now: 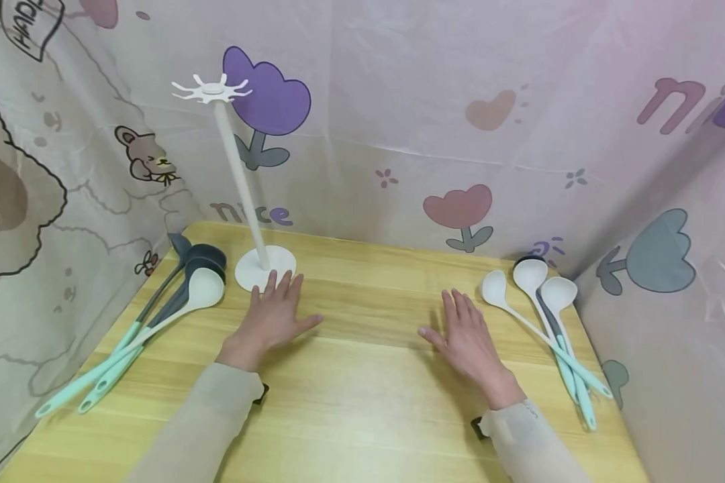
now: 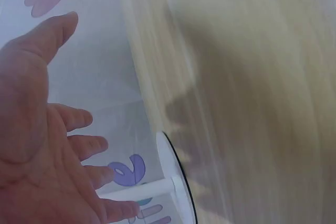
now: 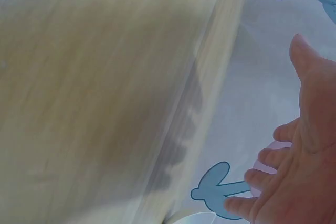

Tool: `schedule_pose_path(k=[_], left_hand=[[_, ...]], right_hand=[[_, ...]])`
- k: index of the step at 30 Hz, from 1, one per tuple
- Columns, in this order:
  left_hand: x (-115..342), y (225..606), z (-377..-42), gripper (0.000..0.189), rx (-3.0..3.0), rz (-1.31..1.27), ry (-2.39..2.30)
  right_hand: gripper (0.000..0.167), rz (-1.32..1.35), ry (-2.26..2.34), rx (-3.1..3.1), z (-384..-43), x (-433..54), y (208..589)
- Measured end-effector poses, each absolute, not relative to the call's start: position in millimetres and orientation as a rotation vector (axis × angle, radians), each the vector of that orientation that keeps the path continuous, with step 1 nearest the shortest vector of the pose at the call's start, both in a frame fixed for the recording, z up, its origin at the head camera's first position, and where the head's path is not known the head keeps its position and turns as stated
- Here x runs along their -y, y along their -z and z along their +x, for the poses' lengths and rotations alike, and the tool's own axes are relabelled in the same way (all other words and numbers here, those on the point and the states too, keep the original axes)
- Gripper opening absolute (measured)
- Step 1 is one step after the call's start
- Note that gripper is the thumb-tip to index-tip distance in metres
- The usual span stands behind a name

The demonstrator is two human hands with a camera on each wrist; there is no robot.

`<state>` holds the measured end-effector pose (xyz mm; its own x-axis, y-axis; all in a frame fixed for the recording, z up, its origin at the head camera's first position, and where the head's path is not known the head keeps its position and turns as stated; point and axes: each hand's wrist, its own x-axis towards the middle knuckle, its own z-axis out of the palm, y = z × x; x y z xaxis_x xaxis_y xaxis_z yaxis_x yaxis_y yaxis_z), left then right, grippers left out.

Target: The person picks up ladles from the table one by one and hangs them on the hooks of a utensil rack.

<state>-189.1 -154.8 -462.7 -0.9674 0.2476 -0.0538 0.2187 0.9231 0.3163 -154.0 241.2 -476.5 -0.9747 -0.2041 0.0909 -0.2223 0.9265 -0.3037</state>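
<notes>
While empty, fingers [image 2: 90, 144] loosely spread.

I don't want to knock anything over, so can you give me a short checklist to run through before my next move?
1. Left hand free: ok, fingers extended, holding nothing.
2. Right hand free: ok, fingers extended, holding nothing.
3. White stand upright: ok, its round base sits on the table.
4. Left hand clear of the stand: cannot tell; its fingertips overlap the base in the head view.
5. Left-side utensils lying apart: not ok, they overlap.
6. Right-side utensils lying apart: not ok, their handles cross.
</notes>
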Motion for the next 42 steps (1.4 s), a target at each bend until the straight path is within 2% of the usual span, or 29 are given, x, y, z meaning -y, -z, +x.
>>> schedule_pose_path(k=[3, 6, 9, 11, 13, 15, 17, 19, 26, 35, 42], left_hand=[[161, 462, -193, 0.095, -2.994, 0.380, -0.497], [170, 459, -199, 0.077, -3.034, 0.359, -0.569], [184, 450, -207, 0.051, -3.107, 0.182, -0.731], [193, 442, -217, 0.043, -3.140, 0.001, -0.883], [202, 435, -229, 0.045, -3.142, -0.149, -1.023], [209, 431, -243, 0.055, -3.113, -0.236, -1.147], [213, 432, -255, 0.064, -3.075, -0.259, -1.228], [216, 437, -265, 0.065, -3.044, -0.253, -1.281], [219, 450, -278, 0.041, -3.063, -0.308, -1.280], [210, 455, -278, 0.036, -3.086, -0.220, -1.167], [165, 457, -264, 0.030, -3.058, -0.064, -1.252]], right_hand=[[0.101, 0.335, -0.492, 3.023, -155, -242, 475], [0.099, 0.321, -0.528, 3.016, -156, -244, 474], [0.092, 0.280, -0.587, 3.010, -158, -245, 473], [0.084, 0.248, -0.624, 3.008, -161, -246, 473], [0.076, 0.214, -0.665, 3.017, -165, -245, 473], [0.067, 0.184, -0.714, 3.035, -170, -245, 474], [0.063, 0.148, -0.767, 3.067, -173, -244, 475], [0.060, 0.109, -0.808, 3.099, -174, -242, 477], [0.061, 0.048, -0.868, 3.155, -170, -236, 490], [0.062, 0.050, -0.818, 3.165, -167, -234, 496], [0.061, 0.042, -0.816, 3.158, -169, -236, 496]])
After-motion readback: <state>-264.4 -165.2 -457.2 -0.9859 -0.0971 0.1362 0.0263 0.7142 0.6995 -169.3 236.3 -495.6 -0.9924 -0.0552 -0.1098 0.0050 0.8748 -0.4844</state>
